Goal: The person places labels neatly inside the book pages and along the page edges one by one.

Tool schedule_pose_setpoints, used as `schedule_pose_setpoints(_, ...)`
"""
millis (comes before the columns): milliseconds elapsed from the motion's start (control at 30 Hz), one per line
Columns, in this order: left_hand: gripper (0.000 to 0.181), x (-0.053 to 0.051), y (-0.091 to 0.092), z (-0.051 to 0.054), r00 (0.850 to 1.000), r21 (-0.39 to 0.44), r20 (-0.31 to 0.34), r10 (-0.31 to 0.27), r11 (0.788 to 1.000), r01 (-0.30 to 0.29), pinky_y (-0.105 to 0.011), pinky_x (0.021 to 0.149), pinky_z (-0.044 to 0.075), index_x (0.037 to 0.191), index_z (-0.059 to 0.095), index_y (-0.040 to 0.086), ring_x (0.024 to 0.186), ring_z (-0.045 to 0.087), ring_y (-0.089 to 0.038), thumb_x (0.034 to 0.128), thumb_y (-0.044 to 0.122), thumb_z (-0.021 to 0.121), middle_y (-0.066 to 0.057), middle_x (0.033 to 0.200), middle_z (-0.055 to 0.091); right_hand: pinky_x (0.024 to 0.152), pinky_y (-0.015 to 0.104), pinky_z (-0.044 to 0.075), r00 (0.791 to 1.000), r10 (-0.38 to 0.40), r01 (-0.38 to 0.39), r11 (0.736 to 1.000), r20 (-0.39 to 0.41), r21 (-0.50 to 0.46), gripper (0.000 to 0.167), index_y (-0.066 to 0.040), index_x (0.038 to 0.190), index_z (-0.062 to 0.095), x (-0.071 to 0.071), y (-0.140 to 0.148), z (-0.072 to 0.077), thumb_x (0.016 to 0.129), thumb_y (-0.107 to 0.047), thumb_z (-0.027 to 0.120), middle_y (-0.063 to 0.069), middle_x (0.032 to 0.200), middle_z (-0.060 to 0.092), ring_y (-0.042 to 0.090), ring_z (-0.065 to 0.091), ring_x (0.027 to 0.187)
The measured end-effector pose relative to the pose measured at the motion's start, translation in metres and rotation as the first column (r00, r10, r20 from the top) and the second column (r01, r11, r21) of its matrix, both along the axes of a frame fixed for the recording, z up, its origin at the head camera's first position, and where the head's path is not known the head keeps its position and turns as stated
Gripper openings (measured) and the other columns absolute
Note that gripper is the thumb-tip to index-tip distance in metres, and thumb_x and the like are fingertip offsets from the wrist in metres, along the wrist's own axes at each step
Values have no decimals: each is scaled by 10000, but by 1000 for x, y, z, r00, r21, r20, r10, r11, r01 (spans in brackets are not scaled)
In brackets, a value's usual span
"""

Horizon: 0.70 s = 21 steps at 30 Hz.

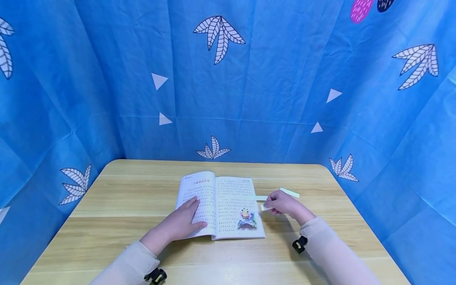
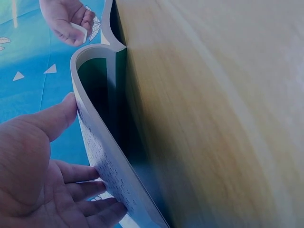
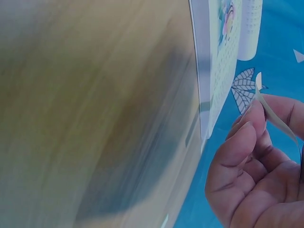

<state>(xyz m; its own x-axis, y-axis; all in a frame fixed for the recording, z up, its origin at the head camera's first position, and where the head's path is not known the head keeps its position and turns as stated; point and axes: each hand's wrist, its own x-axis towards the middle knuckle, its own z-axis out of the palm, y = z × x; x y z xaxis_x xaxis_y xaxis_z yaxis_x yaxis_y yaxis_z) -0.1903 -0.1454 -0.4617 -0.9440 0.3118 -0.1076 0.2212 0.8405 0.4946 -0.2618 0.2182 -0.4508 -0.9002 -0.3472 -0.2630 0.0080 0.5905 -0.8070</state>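
An open book with printed text and a bee picture lies on the table. My left hand rests on its left page, fingers spread; in the left wrist view the fingertips touch the page. Just right of the book, my right hand pinches a thin pale paper strip between thumb and fingers. One end of pale paper shows below the fingertips. Another pale strip reaches from the right page toward this hand. Behind the hand is a pale strip piece; I cannot tell whether it belongs to the held strip.
The wooden table extends around the book on all sides. Blue patterned curtain hangs behind and along both sides. A black device is strapped at each sleeve cuff, one on the left and one on the right.
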Motion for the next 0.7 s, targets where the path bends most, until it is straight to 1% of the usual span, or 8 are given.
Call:
schedule_pose_setpoints(100,853,0,0,-1,1000,-3,2,0,1000,0,-505,1197,259,1522,357,-38,1489,251,-361,923,470,690,-188,1620,264,564,290,502,1000,0,0,1000,-11,14,190,-17,753,597,1,0,-3,924,-74,657,107,685,607,145,527,578)
schedule_pose_setpoints(233,854,0,0,-1,1000,-9,1,-2,1000,2,-502,1198,258,1523,358,-35,1490,250,-356,924,478,687,-186,1620,265,570,293,516,1000,-12,13,1000,-26,25,158,-20,771,617,0,-1,-6,905,-77,680,72,669,596,141,530,580)
schedule_pose_setpoints(333,854,0,0,-1,1000,-7,2,-2,1000,2,-502,1199,255,1522,358,-36,1492,247,-355,924,478,686,-185,1621,264,563,282,494,1000,-14,14,1000,-17,12,140,-13,788,621,1,-2,-7,894,-72,691,62,658,584,136,514,574)
schedule_pose_setpoints(467,858,0,0,0,1000,-3,10,1,1000,-1,-505,1200,251,1525,356,-32,1494,241,-355,922,482,686,-179,1626,255,554,262,460,1000,5,-5,1000,0,-7,145,-1,788,611,3,-4,-9,890,-61,695,50,644,570,127,493,568)
schedule_pose_setpoints(533,860,0,0,0,1000,-1,15,3,1000,-3,-507,1201,248,1527,354,-28,1494,239,-355,921,483,686,-177,1628,252,556,256,467,1000,14,-14,1000,1,-11,145,8,791,615,4,-5,-9,893,-57,695,45,642,573,124,500,570)
schedule_pose_setpoints(700,857,0,0,0,1000,-3,10,-1,1000,1,-508,1201,248,1525,351,-37,1492,241,-363,924,476,686,-189,1623,256,582,279,525,1000,12,-12,1000,10,8,123,6,811,641,6,-8,-9,896,-55,706,76,676,616,132,542,585)
